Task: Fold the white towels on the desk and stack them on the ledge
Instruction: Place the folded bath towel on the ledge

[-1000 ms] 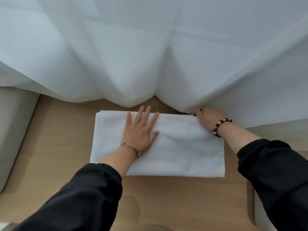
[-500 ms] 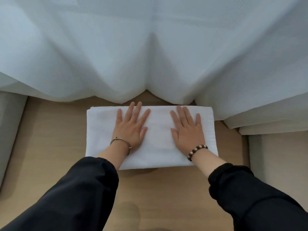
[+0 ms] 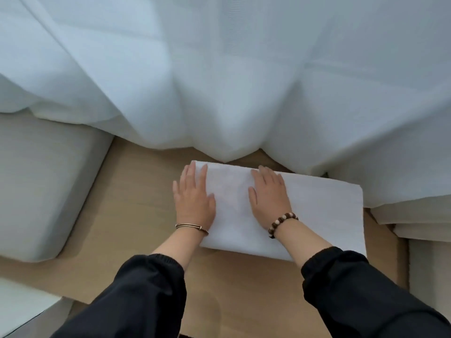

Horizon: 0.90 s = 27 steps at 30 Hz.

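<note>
A folded white towel [image 3: 324, 215] lies flat on the light wooden ledge [image 3: 136, 215], just in front of the sheer curtain. My left hand [image 3: 192, 198] rests flat over the towel's left edge, fingers straight. My right hand [image 3: 269, 196] presses flat on the towel's middle, fingers straight and pointing toward the curtain. Both sleeves are black; the left wrist has a thin bangle, the right a beaded bracelet.
A sheer white curtain [image 3: 219, 81] hangs across the back and touches the ledge behind the towel. A pale grey cushion [image 3: 41, 186] sits at the left. Beige cushions [image 3: 419, 223] are at the right. A white surface [image 3: 19, 306] shows at the lower left corner.
My right hand left the towel's far right corner and came down flat on the towel. My left hand slid to the towel's left edge. The view has shifted left.
</note>
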Motion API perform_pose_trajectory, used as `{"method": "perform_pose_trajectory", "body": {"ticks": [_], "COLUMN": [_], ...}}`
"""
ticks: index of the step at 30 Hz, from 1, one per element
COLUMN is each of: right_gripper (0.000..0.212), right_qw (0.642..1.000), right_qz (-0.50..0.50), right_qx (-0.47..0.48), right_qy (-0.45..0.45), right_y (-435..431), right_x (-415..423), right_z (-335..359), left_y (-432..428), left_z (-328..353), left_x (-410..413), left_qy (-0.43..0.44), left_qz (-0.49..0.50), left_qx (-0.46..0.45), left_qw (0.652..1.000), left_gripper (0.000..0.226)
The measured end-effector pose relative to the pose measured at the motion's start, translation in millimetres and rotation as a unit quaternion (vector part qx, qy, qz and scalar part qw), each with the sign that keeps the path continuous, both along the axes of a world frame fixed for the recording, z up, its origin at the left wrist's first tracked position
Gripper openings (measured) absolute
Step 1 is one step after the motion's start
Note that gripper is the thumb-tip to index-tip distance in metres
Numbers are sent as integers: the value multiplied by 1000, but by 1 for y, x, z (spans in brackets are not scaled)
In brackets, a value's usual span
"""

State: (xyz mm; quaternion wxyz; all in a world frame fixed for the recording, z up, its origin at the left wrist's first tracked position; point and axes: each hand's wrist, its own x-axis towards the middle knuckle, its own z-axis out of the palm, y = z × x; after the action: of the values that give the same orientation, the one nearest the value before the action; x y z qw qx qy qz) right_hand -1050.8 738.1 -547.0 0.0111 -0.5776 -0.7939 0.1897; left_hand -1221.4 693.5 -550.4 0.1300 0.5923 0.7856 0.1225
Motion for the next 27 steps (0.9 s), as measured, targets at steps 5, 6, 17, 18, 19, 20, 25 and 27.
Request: {"method": "perform_pose_trajectory", "body": {"ticks": [5,6,17,18,19,20,25,27], "right_gripper": [41,41,29,29,29,30,30,31], "right_qw": [995,994,974,975,976,976,977,979], "right_qz": [28,39,17,13,10,8,-22,-32], "right_qx": [-64,-87,-221,-218,-214,-212,-202,-187], "right_qy": [65,51,54,52,49,46,69,79], "right_y": [40,48,85,86,86,86,88,86], "right_x": [-67,-76,-97,-97,-98,-98,-99,-97], "right_z": [7,7,-3,-4,-5,-6,-9,-11], "left_y": [2,4,5,3,2,1,-1,-2], "left_z": [3,1,-17,-18,-19,-19,-18,-18], "left_x": [-36,-37,-31,-32,-33,-34,-35,-34], "left_qy": [-279,-293,-437,-446,-452,-455,-451,-441], "left_qz": [224,226,251,246,243,242,235,229], "left_qx": [-25,-28,-20,-29,-35,-39,-56,-64], "left_qw": [934,929,864,860,858,856,859,865], "left_gripper": [21,14,7,9,10,11,27,28]}}
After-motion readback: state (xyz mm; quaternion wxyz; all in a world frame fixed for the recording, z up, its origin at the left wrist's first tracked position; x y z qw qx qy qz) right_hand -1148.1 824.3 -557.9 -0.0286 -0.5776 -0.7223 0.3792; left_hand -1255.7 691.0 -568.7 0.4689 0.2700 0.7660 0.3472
